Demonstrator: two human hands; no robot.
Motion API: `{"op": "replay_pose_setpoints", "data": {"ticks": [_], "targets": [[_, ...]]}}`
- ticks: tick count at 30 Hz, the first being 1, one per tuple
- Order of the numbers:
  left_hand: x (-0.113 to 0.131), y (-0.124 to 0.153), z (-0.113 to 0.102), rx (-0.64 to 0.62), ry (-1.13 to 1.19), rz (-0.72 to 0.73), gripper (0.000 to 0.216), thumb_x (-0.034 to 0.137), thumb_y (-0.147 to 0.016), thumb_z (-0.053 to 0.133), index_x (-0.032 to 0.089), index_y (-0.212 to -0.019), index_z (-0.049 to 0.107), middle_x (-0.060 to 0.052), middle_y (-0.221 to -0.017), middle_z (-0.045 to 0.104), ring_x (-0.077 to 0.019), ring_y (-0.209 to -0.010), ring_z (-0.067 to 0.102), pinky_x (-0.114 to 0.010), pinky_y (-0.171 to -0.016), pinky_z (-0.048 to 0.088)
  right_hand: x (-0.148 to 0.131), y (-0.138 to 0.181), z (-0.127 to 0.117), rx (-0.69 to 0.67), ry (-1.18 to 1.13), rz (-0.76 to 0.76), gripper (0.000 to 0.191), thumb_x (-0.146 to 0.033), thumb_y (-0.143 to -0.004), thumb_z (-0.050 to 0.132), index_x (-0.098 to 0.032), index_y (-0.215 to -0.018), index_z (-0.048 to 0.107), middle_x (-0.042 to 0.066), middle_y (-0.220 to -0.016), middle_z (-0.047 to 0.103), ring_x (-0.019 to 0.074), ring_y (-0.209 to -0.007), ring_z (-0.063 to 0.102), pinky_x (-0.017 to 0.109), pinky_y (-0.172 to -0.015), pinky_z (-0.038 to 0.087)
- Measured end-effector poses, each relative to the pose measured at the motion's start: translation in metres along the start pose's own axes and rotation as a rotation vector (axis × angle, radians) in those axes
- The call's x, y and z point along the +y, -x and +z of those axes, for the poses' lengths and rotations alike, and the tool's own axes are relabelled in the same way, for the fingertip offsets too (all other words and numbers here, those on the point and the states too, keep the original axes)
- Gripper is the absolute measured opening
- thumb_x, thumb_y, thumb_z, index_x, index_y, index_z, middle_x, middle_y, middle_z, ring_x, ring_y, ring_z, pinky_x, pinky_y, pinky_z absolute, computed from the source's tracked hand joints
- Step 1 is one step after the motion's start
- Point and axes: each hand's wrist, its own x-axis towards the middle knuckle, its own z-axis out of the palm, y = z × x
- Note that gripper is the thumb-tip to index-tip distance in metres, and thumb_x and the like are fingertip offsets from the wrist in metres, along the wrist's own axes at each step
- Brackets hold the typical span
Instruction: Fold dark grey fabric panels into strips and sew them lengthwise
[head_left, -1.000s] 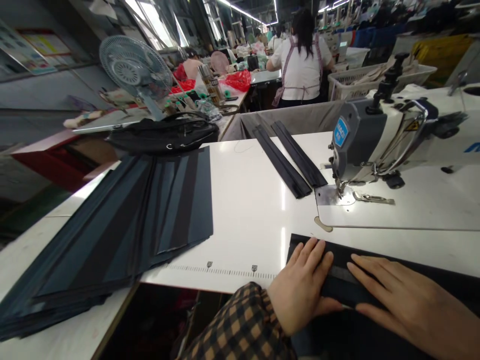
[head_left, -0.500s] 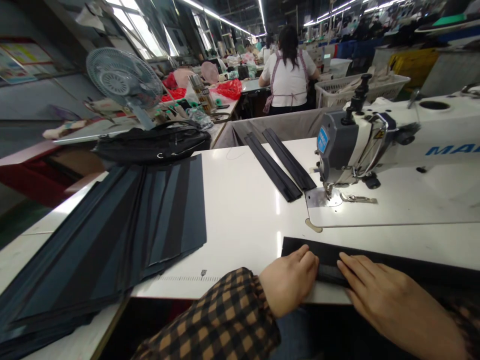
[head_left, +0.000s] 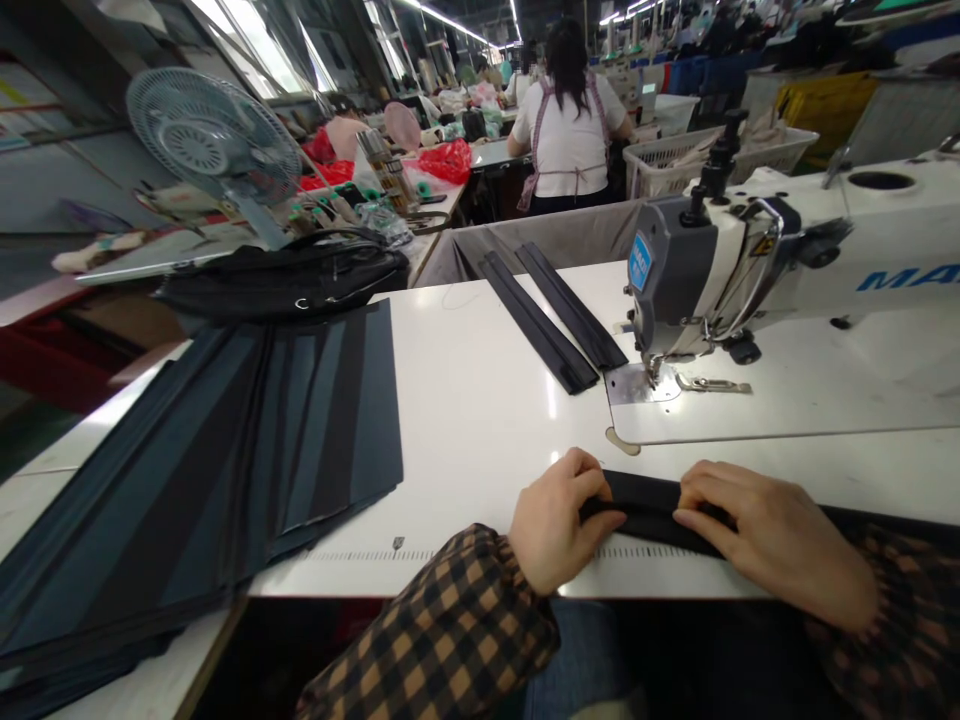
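A long black fabric strip lies along the front of the white table, its near edge folded over. My left hand pinches its left end between thumb and fingers. A little to the right, my right hand grips the same strip with thumb and fingers closed on the fold. Beyond my hands stands a white and grey sewing machine, its presser foot over a metal plate. Two narrow black strips lie side by side left of the needle area.
A stack of dark blue and black fabric panels covers the left table. Behind it are a black bag and a grey fan. Farther off, a person sits with their back to me, beside a white basket.
Both hands have gone from lying on the strip to pinching it, and its near edge is now rolled over. The view has shifted slightly.
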Motion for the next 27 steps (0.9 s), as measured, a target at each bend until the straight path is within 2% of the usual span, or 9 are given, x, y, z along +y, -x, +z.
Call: {"op": "replay_pose_setpoints", "data": {"ticks": [4,7,11,14,16,18,21,27], "targets": [[0.002,0.003,0.003,-0.005,-0.037,0.040,0.009,0.030,-0.079,0.053,0.021,-0.082,0.056,0.000,-0.101,0.054,-0.0145,-0.089,0.053,-0.025,-0.071,0.045,0.001,0.002,-0.002,-0.013,0.021,-0.038,0.012,-0.035,-0.081,0.049,-0.024,-0.080,0.053,0.000,-0.083,0.058,0.0136,-0.071,0.055,0.025,-0.060,0.045],[-0.001,0.004,0.001,-0.020,-0.052,0.072,0.013,0.032,-0.081,0.050,0.021,-0.082,0.056,0.000,-0.101,0.055,-0.0144,-0.092,0.052,-0.024,-0.074,0.045,0.000,0.003,-0.005,-0.074,0.035,-0.046,0.017,-0.040,-0.077,0.054,-0.023,-0.080,0.051,-0.001,-0.086,0.057,0.0142,-0.075,0.055,0.026,-0.060,0.046],[-0.007,0.002,-0.009,-0.103,-0.024,0.142,0.023,0.040,-0.084,0.045,0.021,-0.084,0.059,0.000,-0.106,0.056,-0.0132,-0.094,0.053,-0.023,-0.079,0.044,-0.006,0.005,-0.008,-0.127,0.054,-0.050,0.019,-0.042,-0.079,0.052,-0.024,-0.078,0.050,-0.001,-0.092,0.055,0.0152,-0.082,0.054,0.028,-0.065,0.047],[-0.010,-0.004,-0.015,-0.142,-0.034,0.240,0.024,0.034,-0.088,0.039,0.023,-0.096,0.059,0.001,-0.102,0.058,-0.0107,-0.091,0.055,-0.021,-0.082,0.043,-0.008,0.007,-0.008,-0.104,0.047,-0.065,0.019,-0.042,-0.083,0.046,-0.024,-0.081,0.052,-0.001,-0.093,0.055,0.0151,-0.085,0.054,0.027,-0.068,0.047],[-0.009,-0.009,-0.014,-0.143,-0.121,0.320,0.023,0.032,-0.086,0.043,0.023,-0.101,0.058,-0.001,-0.100,0.059,-0.0122,-0.092,0.055,-0.022,-0.080,0.044,-0.007,0.009,-0.005,-0.063,0.056,-0.076,0.017,-0.036,-0.087,0.041,-0.024,-0.087,0.053,0.000,-0.093,0.056,0.0145,-0.085,0.055,0.027,-0.070,0.047],[-0.008,-0.012,-0.008,-0.116,-0.231,0.388,0.023,0.033,-0.084,0.047,0.021,-0.101,0.058,-0.003,-0.101,0.058,-0.0152,-0.095,0.053,-0.026,-0.080,0.046,-0.005,0.011,-0.001,-0.009,0.092,-0.096,0.017,-0.030,-0.087,0.040,-0.024,-0.098,0.053,0.001,-0.097,0.056,0.0152,-0.088,0.055,0.028,-0.072,0.047],[-0.007,-0.009,0.004,-0.035,-0.356,0.477,0.023,0.027,-0.088,0.040,0.017,-0.101,0.056,-0.005,-0.105,0.059,-0.0168,-0.101,0.052,-0.029,-0.085,0.045,-0.005,0.015,0.006,0.055,0.164,-0.126,0.024,-0.024,-0.086,0.042,-0.022,-0.109,0.050,0.004,-0.102,0.055,0.0173,-0.093,0.053,0.030,-0.075,0.046],[-0.012,0.006,0.020,0.090,-0.467,0.570,0.028,0.017,-0.089,0.035,0.009,-0.112,0.049,-0.012,-0.119,0.053,-0.0178,-0.114,0.046,-0.033,-0.098,0.038,-0.008,0.019,0.012,0.117,0.287,-0.168,0.025,-0.017,-0.086,0.042,-0.020,-0.109,0.053,0.004,-0.099,0.057,0.0172,-0.090,0.054,0.033,-0.080,0.044]]}}
